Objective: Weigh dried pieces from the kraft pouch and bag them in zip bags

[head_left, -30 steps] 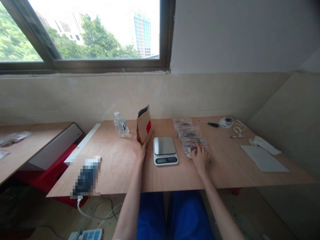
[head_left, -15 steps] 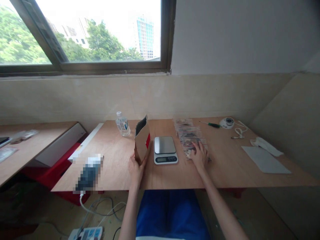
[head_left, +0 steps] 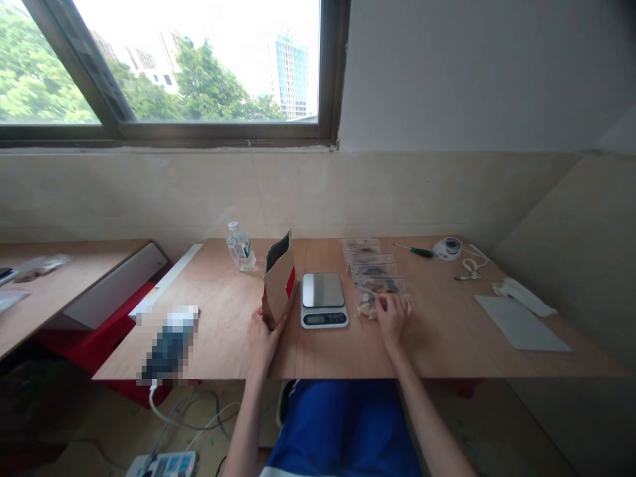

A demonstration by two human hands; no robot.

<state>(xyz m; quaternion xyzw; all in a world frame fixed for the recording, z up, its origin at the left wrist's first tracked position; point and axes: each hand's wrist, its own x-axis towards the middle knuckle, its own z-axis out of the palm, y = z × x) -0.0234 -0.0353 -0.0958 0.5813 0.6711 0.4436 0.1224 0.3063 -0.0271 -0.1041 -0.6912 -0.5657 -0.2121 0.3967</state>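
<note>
A brown cardboard box (head_left: 278,281) with a red patch and an open top stands on the wooden table, and my left hand (head_left: 263,334) is wrapped round its lower end. Just right of the box lies a white digital scale (head_left: 324,318) with a bare metal plate. Several clear zip bags (head_left: 373,269) with small contents overlap in a column to the right of the scale. On the nearest bag (head_left: 368,306), which holds pale and brown pieces, rests my right hand (head_left: 392,315), fingers curled together at its right part; whether they pinch it is hard to make out.
A water bottle (head_left: 241,248) stands back left, and a blurred phone-like object (head_left: 170,344) with a cable lies front left. At the back right are a green screwdriver (head_left: 421,252) and a white dome camera (head_left: 448,248). Further right lies a white sheet (head_left: 521,323).
My right hand's fingers have drawn in from spread to curled, uncovering more of the nearest bag. The whole view has shifted slightly; my left hand still holds the box.
</note>
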